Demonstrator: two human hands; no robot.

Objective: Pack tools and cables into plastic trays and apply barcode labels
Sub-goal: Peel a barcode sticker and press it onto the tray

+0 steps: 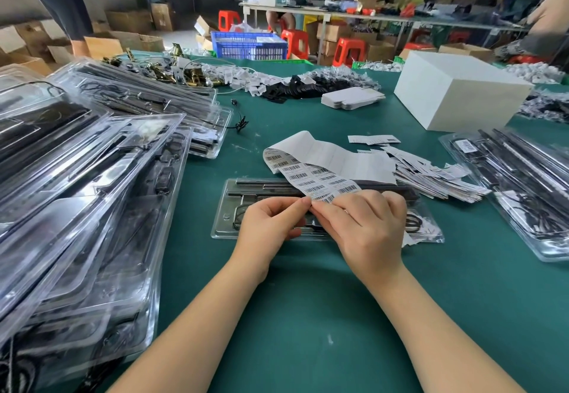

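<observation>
Here I see both hands pinch the near end of the label strip (320,177), left hand (271,223) meeting right hand (363,226); the strip runs away from my grip, the packed tray (224,223) directly beneath.

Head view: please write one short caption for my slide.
Both hands pinch the barcode label strip above a packed plastic tray on the green table.

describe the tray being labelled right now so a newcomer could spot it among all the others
On the green table, look straight ahead of the person, between the tall stack of clear plastic trays and the smaller stack. The single clear plastic tray lies flat alone, with the white barcode label strip draped over it and both hands above it.
</observation>
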